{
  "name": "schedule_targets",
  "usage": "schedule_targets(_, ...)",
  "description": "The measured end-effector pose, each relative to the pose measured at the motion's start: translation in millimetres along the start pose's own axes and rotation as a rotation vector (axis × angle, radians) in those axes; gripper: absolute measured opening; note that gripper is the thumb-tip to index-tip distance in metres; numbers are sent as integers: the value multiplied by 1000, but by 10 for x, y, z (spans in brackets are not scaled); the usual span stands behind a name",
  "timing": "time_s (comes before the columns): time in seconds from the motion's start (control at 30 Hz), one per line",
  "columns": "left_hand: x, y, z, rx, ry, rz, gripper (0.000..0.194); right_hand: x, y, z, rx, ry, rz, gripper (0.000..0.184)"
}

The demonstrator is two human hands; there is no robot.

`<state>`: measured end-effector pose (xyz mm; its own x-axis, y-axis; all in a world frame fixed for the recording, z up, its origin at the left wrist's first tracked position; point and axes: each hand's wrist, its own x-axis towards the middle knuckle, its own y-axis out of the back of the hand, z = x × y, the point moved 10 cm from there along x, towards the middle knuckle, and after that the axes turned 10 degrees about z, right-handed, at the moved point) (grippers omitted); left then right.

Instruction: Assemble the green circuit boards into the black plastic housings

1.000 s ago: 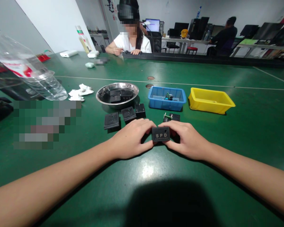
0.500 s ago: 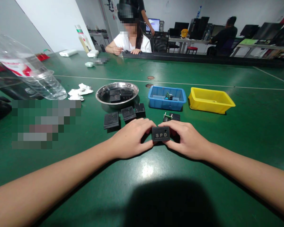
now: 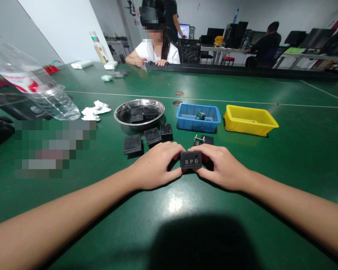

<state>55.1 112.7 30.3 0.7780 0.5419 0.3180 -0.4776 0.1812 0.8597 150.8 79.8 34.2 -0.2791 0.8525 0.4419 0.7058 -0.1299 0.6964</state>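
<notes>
A small black plastic case (image 3: 190, 160) marked "SPD", with a round hole near its upper right corner, is held between my two hands just above or on the green table. My left hand (image 3: 157, 165) pinches its left side between thumb and fingers. On the opposite side, my right hand (image 3: 221, 167) grips it the same way. Just beyond my right hand lie a small circuit board with pins (image 3: 199, 138) and a black piece (image 3: 207, 140), both partly hidden. Several black cases, among them one at the left (image 3: 133, 144), rest beyond my left hand.
A steel bowl (image 3: 118, 119) holds several black cases. To its right stand a blue bin (image 3: 197, 126) with small electronic parts and a yellow bin (image 3: 246, 127). A big clear bottle (image 3: 47, 95) and crumpled tissue (image 3: 97, 108) are at left. A person (image 3: 157, 52) sits across the table.
My hands and the black case stay in place. In the background, a standing person has come into view behind the seated one.
</notes>
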Motion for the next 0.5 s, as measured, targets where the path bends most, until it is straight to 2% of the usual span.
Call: schedule_targets(0.5,0,12,6,8,1,10,20,-4,-7,9,4,-3,-2,32)
